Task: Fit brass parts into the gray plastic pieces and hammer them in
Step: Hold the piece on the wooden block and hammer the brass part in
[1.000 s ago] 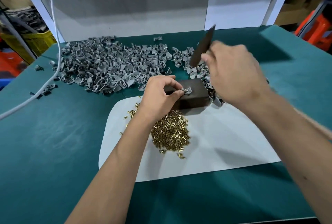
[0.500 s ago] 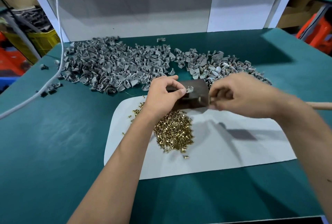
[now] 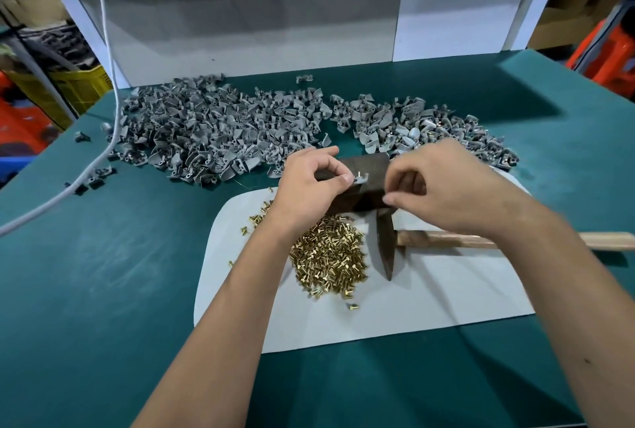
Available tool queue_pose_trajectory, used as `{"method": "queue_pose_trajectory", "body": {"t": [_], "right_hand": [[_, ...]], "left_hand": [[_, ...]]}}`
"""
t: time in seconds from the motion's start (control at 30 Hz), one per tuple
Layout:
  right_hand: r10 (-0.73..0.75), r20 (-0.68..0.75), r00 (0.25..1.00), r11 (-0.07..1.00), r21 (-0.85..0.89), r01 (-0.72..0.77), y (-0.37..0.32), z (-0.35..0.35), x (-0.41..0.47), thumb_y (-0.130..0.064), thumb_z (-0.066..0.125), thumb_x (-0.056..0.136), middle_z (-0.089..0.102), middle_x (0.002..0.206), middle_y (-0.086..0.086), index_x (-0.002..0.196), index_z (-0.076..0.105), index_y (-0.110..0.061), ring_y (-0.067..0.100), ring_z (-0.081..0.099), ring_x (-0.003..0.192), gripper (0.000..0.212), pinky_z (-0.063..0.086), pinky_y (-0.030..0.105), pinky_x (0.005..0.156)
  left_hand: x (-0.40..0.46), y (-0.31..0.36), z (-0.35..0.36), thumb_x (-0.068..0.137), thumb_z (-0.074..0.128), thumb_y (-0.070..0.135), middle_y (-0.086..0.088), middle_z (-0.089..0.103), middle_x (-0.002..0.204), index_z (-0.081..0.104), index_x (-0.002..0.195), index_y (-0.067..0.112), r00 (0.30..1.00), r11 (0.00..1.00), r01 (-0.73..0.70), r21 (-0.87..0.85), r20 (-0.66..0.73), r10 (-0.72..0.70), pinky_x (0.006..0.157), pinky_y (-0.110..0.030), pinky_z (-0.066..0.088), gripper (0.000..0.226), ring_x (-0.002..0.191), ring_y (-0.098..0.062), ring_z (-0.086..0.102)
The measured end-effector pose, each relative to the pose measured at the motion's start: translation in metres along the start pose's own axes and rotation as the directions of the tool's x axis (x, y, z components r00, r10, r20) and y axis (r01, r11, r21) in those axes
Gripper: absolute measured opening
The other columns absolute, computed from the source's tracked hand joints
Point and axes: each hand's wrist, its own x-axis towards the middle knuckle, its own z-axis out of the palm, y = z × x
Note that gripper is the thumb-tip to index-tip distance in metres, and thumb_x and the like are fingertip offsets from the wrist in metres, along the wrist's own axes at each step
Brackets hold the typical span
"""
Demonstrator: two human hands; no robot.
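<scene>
My left hand [image 3: 307,183] pinches a small gray plastic piece [image 3: 360,179] with brass pins standing up from it, on top of a dark block [image 3: 372,166]. My right hand [image 3: 446,192] hovers just right of the block, fingers loosely curled, nothing visible in them. The hammer lies on the white sheet [image 3: 446,300], its dark head [image 3: 385,249] pointing toward me and its wooden handle [image 3: 481,240] running right under my right wrist. A heap of brass parts [image 3: 326,261] sits on the sheet below my left wrist.
A large pile of gray plastic pieces [image 3: 220,132] spreads across the green table [image 3: 103,290] behind the block, and a smaller pile [image 3: 429,132] lies to its right. A white cable [image 3: 110,60] hangs down at the left. A gray wall panel [image 3: 240,32] closes the back.
My right hand swung the hammer down from above the block, laid it on the sheet and let go of it. It now hovers by the block. My left hand kept holding the piece.
</scene>
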Motion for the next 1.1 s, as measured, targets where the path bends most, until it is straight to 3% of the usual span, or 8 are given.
{"method": "queue_pose_trajectory", "body": {"t": [0.17, 0.33, 0.57, 0.67, 0.8, 0.87, 0.97, 1.1], "right_hand": [[-0.141, -0.084, 0.986, 0.988, -0.067, 0.136, -0.005, 0.020, 0.023, -0.040, 0.076, 0.089, 0.061, 0.097, -0.009, 0.116, 0.067, -0.033, 0.017, 0.059, 0.092, 0.029, 0.054, 0.043, 0.083], [-0.173, -0.228, 0.958, 0.985, -0.021, 0.173, 0.002, 0.030, 0.024, -0.041, 0.068, 0.095, 0.066, 0.091, -0.001, 0.100, 0.075, -0.019, 0.021, 0.058, 0.092, 0.023, 0.050, 0.045, 0.082], [-0.006, -0.394, 0.919, 0.999, 0.033, 0.020, 0.011, 0.037, 0.018, -0.053, 0.065, 0.093, 0.057, 0.079, -0.005, 0.082, 0.062, -0.018, 0.016, 0.051, 0.078, 0.037, 0.043, 0.033, 0.071], [0.111, -0.451, 0.886, 0.994, 0.056, -0.096, 0.018, 0.035, 0.015, -0.058, 0.067, 0.091, 0.058, 0.073, -0.005, 0.078, 0.062, -0.018, 0.016, 0.055, 0.073, 0.042, 0.047, 0.034, 0.069], [0.305, -0.514, 0.802, 0.948, 0.085, -0.306, 0.022, 0.034, 0.016, -0.066, 0.072, 0.082, 0.064, 0.065, -0.003, 0.070, 0.064, -0.023, 0.018, 0.061, 0.064, 0.045, 0.050, 0.030, 0.066], [0.385, -0.529, 0.756, 0.915, 0.112, -0.387, 0.024, 0.033, 0.015, -0.065, 0.074, 0.081, 0.068, 0.069, 0.001, 0.071, 0.065, -0.022, 0.023, 0.062, 0.068, 0.045, 0.052, 0.032, 0.069], [0.445, -0.553, 0.705, 0.876, 0.104, -0.471, 0.024, 0.034, 0.013, -0.060, 0.078, 0.081, 0.068, 0.072, 0.002, 0.073, 0.062, -0.025, 0.025, 0.057, 0.069, 0.040, 0.044, 0.029, 0.068], [0.385, -0.534, 0.753, 0.902, 0.044, -0.429, 0.016, 0.038, 0.014, -0.040, 0.081, 0.086, 0.069, 0.076, 0.000, 0.081, 0.067, -0.022, 0.022, 0.060, 0.071, 0.023, 0.046, 0.028, 0.069]], "left_hand": [[0.001, 0.001, -0.002, 0.087, 0.075, 0.010, 0.002, 0.060, 0.140, 0.072, 0.074, 0.026, 0.999, 0.997, -0.043, 0.057, 0.023, 0.042, 0.121, -0.051, 0.024, 0.021, 0.143, -0.020, 0.038], [0.002, 0.000, -0.003, 0.092, 0.071, 0.010, -0.001, 0.061, 0.139, 0.074, 0.077, 0.022, 0.999, 0.999, -0.045, -0.027, -0.012, 0.045, 0.117, -0.052, 0.032, 0.019, 0.137, -0.019, 0.048], [0.003, -0.006, -0.001, 0.090, 0.069, 0.024, 0.002, 0.068, 0.126, 0.077, 0.085, 0.013, 0.984, 0.993, -0.114, 0.020, -0.136, 0.116, 0.111, -0.046, 0.043, 0.015, 0.122, -0.009, 0.059], [0.005, -0.006, -0.007, 0.092, 0.071, 0.020, 0.007, 0.072, 0.114, 0.077, 0.078, 0.019, 0.962, 0.998, -0.042, -0.045, -0.272, 0.028, 0.101, -0.032, 0.047, 0.015, 0.111, 0.003, 0.061], [0.009, -0.016, -0.030, 0.093, 0.069, 0.025, 0.004, 0.076, 0.090, 0.073, 0.076, 0.014, 0.873, 0.986, 0.053, -0.159, -0.473, -0.123, 0.087, -0.025, 0.056, 0.021, 0.085, -0.005, 0.070], [0.010, -0.024, -0.047, 0.090, 0.069, 0.032, -0.004, 0.073, 0.080, 0.072, 0.079, 0.011, 0.822, 0.983, 0.131, -0.132, -0.540, -0.182, 0.080, -0.033, 0.058, 0.024, 0.074, -0.015, 0.065], [0.010, -0.036, -0.072, 0.081, 0.070, 0.032, 0.003, 0.070, 0.073, 0.070, 0.071, 0.022, 0.774, 0.958, 0.285, -0.018, -0.585, -0.242, 0.083, -0.041, 0.059, 0.014, 0.083, -0.027, 0.071], [0.005, -0.048, -0.098, 0.080, 0.071, 0.021, 0.014, 0.066, 0.073, 0.067, 0.064, 0.029, 0.733, 0.917, 0.394, 0.059, -0.623, -0.275, 0.075, -0.028, 0.050, 0.018, 0.087, -0.020, 0.067]]}}
